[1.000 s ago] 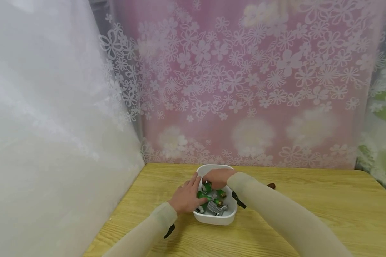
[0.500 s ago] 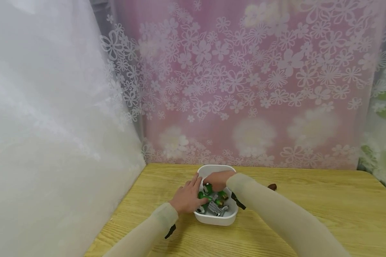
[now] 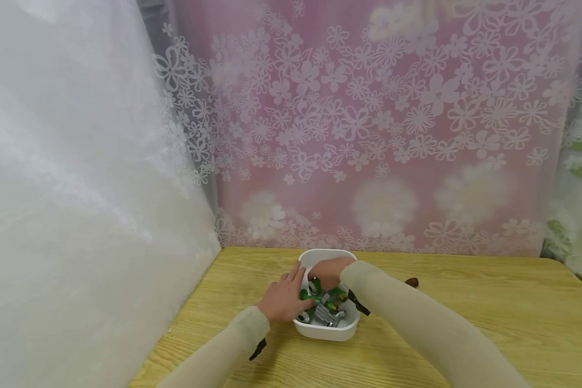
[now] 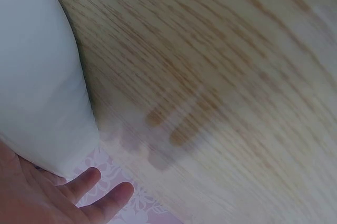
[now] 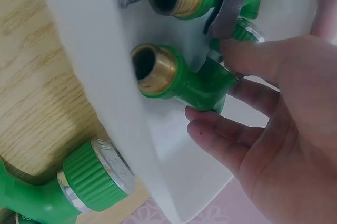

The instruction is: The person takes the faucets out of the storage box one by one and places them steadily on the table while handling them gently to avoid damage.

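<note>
A white plastic basin point(image 3: 326, 333) stands on the table, holding several green and silver-grey pipe fittings. At its left rim is my left hand point(image 3: 282, 299), fingers fairly straight against the outer side and thumb over the inside. In the left wrist view the fingers point(image 4: 108, 203) of that hand spread beside the basin wall point(image 4: 45, 71). My right hand point(image 3: 331, 272) reaches into the far end. In the right wrist view, its thumb and fingers point(image 5: 218, 134) hold a green pipe fitting point(image 5: 202, 87) with a brass threaded mouth. Part of that fitting is hidden by the thumb.
Outside the basin, another green fitting point(image 5: 87, 182) with a ridged, silver-ended collar lies on the wooden table point(image 3: 252, 355). A small brown thing point(image 3: 411, 282) shows behind the right sleeve. A pink flowered curtain point(image 3: 378, 134) hangs at the back, a white sheet point(image 3: 77, 215) at left.
Hardly anything differs. Both hands keep their places at the basin; the whole head view has shifted slightly, with everything a few pixels further right.
</note>
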A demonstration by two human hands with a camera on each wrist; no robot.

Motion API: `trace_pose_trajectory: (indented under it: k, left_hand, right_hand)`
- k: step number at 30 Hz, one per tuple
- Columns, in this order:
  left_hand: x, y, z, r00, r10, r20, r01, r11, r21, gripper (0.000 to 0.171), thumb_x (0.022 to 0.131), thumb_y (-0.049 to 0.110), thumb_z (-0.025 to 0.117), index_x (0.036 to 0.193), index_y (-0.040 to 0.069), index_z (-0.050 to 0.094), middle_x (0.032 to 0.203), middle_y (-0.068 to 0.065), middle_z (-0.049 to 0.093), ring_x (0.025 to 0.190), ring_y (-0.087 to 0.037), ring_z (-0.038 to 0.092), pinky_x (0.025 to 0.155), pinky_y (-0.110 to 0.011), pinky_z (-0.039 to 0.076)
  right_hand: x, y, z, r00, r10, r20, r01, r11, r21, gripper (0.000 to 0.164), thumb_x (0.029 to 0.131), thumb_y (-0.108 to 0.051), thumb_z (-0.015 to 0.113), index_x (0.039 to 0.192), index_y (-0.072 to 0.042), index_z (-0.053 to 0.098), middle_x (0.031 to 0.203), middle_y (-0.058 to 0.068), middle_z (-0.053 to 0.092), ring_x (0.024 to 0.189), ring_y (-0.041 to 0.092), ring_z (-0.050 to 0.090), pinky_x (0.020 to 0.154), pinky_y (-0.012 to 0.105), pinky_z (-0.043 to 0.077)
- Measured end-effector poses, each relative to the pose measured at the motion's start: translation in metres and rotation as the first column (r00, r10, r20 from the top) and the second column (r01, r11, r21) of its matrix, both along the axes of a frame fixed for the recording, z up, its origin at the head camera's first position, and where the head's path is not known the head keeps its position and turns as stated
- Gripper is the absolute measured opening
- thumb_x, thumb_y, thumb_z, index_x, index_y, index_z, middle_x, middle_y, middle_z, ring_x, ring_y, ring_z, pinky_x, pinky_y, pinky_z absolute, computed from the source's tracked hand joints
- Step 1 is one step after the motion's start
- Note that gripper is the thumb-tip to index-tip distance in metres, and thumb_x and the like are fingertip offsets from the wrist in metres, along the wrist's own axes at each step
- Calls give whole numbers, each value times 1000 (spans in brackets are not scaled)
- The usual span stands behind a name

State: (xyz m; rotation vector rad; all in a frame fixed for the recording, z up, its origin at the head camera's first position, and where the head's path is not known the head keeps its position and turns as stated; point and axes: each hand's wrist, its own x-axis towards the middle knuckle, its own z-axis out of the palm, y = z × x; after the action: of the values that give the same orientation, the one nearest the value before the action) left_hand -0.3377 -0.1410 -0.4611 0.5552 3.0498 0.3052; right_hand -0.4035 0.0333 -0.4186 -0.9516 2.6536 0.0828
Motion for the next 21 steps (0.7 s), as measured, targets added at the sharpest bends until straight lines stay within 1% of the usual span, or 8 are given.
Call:
trace_pose_trajectory:
  k: [4,8,14,17,21]
  left_hand:
    - [2,1,1,1000,-2,-3,2,1000,0,91,95,62,55,164,17,16,171,-3,7,150,-31,32,108,-60,41]
    - [3,1,2,1000,-6,1,6,1000,12,91,95,62,55,164,16,17,171,-3,8,150,-32,32,107,-60,41]
    - [2,0,0,1000,-7,1,7,1000,13,92,95,64,54,164,16,16,171,-3,7,149,-32,32,107,-59,41]
    - [1,0,0,1000,-7,-3,7,1000,-2,92,95,66,52,164,17,15,171,-3,7,149,-32,32,107,-58,41]
    - [1,0,1,1000,-7,-5,7,1000,-11,92,96,66,51,164,17,14,171,-3,6,149,-32,32,107,-58,42]
  right_hand:
    - [3,0,5,999,30,-10,-30,999,14,42,97,-11,64,137,-26,64,129,-9,68,118,11,63,104,36,49]
    - [5,-1,11,997,74,-38,-73,997,34,40,97,-12,66,134,-24,65,124,-9,69,114,10,64,102,34,50]
    - [8,0,17,989,133,-66,-131,991,41,35,98,-15,66,132,-22,65,119,-7,70,110,10,65,99,32,51]
    - [10,2,23,988,141,-68,-139,990,33,37,99,-14,65,135,-21,64,121,-6,69,111,10,65,97,32,52]
    - [13,5,29,990,125,-66,-122,992,39,44,99,-14,64,142,-20,59,129,-5,67,117,12,63,100,33,51]
